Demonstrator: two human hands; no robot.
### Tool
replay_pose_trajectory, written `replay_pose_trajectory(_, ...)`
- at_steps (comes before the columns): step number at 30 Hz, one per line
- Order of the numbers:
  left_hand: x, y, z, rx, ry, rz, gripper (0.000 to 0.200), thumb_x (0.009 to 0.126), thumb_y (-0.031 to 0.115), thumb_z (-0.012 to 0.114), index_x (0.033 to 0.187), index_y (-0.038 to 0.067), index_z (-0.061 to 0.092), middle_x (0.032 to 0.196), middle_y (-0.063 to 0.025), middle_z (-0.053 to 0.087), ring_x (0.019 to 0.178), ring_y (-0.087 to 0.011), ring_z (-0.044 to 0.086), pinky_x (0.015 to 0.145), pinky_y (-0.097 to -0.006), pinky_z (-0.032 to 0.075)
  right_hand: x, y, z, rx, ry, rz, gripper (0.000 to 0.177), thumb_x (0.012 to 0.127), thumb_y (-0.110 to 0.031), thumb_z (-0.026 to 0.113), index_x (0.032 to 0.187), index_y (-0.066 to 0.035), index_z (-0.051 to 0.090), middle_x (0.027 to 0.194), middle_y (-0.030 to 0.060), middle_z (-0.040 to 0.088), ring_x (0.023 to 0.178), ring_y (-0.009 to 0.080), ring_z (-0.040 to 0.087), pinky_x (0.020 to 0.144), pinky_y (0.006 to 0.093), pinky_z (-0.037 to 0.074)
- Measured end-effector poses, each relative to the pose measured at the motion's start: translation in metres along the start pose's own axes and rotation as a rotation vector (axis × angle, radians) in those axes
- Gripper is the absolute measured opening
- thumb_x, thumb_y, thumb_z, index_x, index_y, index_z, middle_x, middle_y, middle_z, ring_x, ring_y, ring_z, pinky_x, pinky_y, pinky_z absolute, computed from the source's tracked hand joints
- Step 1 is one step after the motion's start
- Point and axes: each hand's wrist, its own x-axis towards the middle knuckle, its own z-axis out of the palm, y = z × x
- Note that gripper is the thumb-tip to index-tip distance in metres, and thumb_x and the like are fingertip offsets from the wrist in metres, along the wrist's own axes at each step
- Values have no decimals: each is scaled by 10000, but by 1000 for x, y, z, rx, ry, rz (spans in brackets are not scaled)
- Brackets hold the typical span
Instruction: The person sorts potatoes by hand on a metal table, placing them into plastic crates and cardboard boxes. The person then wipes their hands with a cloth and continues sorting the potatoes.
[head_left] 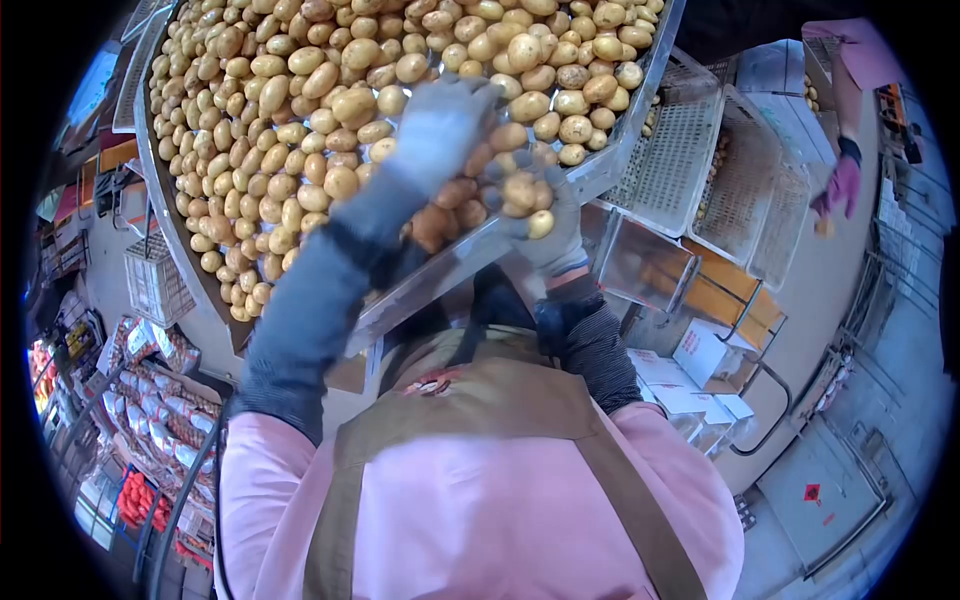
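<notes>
Small yellow-brown potatoes (290, 150) cover a large metal-rimmed sorting table (620, 150) in front of me. My left hand (445, 125), in a grey glove, reaches over the potatoes near the table's front edge. Its fingers are smeared by motion, so their grip does not show. At the near right edge my right hand (553, 225), also gloved, is cupped round several potatoes (522, 193). Darker-looking potatoes (445, 215) lie between the two hands, beside the metal rim.
Plastic crates (665, 150) stand right of the table, some with potatoes. White boxes (705, 355) sit below them. A co-worker's purple-gloved hand (838, 190) is at the far right. Filled net bags (160, 420) are stacked at lower left, near a white crate (157, 280).
</notes>
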Motion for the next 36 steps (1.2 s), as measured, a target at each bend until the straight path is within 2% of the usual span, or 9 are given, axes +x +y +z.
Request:
replay_pose_trajectory(4, 43, -7, 31, 388, -228, 111, 170, 905, 178, 605, 1009, 123, 727, 1055, -101, 651, 1008, -279, 658, 818, -399, 550, 2, 11, 64, -192, 198, -245, 439, 1002, -405, 567, 1340, -126, 531, 1289, 148, 586, 1186, 352, 603, 856, 488, 591)
replay_pose_trajectory(9, 2, -2, -3, -158, 7, -238, 223, 921, 235, 628, 1075, 95, 707, 1067, -142, 645, 935, -321, 677, 780, -413, 558, 6, 7, 64, 9, 195, -193, 459, 1003, -391, 565, 1362, -108, 525, 1323, 127, 567, 1182, 315, 597, 950, 509, 555)
replay_pose_trajectory(13, -49, 24, -14, -289, 76, -34, 343, 907, 315, 670, 1205, 145, 670, 1097, -109, 653, 1024, -323, 620, 897, -436, 499, 21, 10, 40, -715, 274, -154, 537, 1045, -427, 449, 1418, -42, 473, 1348, 130, 544, 1200, 281, 584, 990, 470, 545)
replay_pose_trajectory(15, -46, 3, 0, -261, 363, -31, 295, 934, 290, 689, 1182, 131, 703, 1114, -123, 689, 982, -311, 662, 838, -383, 542, 31, 19, 39, -136, 135, -43, 593, 1062, -462, 384, 1437, -8, 446, 1365, 138, 532, 1203, 268, 581, 1000, 442, 544)
replay_pose_trajectory(18, -6, -47, -18, 205, -42, -71, 401, 913, 103, 613, 1313, 143, 611, 1162, -92, 685, 1029, -290, 662, 862, -393, 543, 34, 26, 56, -555, 60, -185, 634, 1059, -525, 359, 1404, -3, 461, 1413, 175, 502, 1204, 307, 589, 970, 471, 563)
replay_pose_trajectory(21, 26, -51, 14, 380, -335, -54, 446, 809, 45, 686, 1243, 90, 592, 1126, -127, 648, 1108, -284, 652, 832, -402, 571, 40, 23, 50, -192, -23, -37, 590, 1058, -494, 398, 1371, 0, 471, 1416, 189, 509, 1228, 323, 588, 940, 474, 579)
replay_pose_trajectory(28, 22, -48, 16, 313, -344, -106, 415, 841, 98, 704, 1230, 50, 567, 1283, -171, 559, 1052, -355, 674, 815, -444, 584, 24, 27, 70, -275, 99, -128, 531, 1024, -437, 534, 1347, -19, 476, 1377, 179, 560, 1241, 291, 594, 865, 383, 595)
replay_pose_trajectory(34, 17, -57, 11, 309, -265, -68, 298, 877, 100, 635, 1169, 57, 599, 1232, -198, 573, 1051, -382, 661, 863, -461, 554, -73, 1, 64, -1235, 239, -483, 324, 959, -141, 620, 1257, -33, 557, 1132, 78, 648, 970, 199, 658, 810, 286, 550)
replay_pose_trajectory(36, 5, -66, -2, 177, -212, -166, 306, 857, 180, 690, 1139, 72, 638, 1221, -204, 591, 1073, -380, 645, 888, -453, 537, -127, -20, 31, -875, 173, -454, 368, 928, -138, 641, 1271, -41, 553, 1139, 91, 641, 989, 217, 657, 844, 315, 551)
